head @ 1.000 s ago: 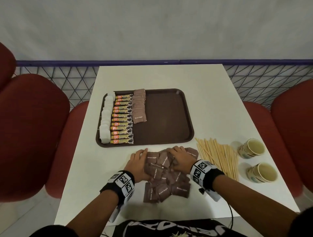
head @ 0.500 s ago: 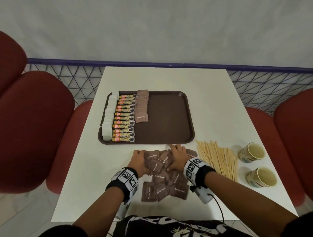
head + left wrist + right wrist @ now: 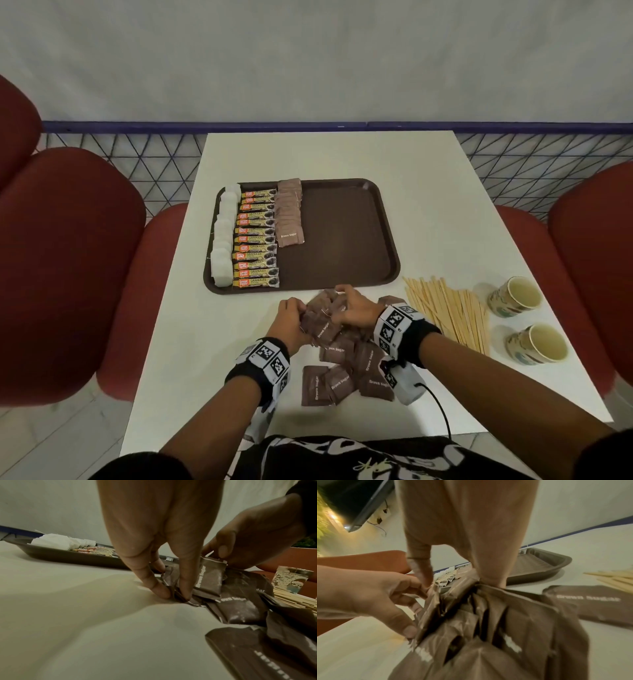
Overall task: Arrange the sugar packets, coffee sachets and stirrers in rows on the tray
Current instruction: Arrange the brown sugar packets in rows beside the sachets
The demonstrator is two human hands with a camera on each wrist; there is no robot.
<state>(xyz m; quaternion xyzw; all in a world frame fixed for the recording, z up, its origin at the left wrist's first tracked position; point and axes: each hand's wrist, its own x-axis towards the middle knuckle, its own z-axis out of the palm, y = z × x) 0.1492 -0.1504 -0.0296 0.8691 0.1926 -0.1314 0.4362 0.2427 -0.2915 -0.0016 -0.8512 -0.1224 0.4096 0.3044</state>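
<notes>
Both hands on loose brown sugar packets (image 3: pixel 337 346), heaped on counter (image 3: pixel 431 219) just in front of tray (image 3: pixel 346 236), near its front edge. Left hand (image 3: pixel 289 322) pinching packet edges at heap's left side; right hand (image 3: pixel 356 308) curled over top packets, gripping bunch. Unfinished brown sugar row (image 3: pixel 289 214) on tray, beyond and left of hands, long axis running front to back; gap at front end. Left hand nearer. Stirrers (image 3: pixel 448 311) right of tray's front corner, untouched.

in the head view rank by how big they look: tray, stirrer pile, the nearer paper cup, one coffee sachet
1. tray
2. stirrer pile
3. nearer paper cup
4. coffee sachet

The cup sits closer to the camera, so its lead over the sachet is unsure.
</notes>
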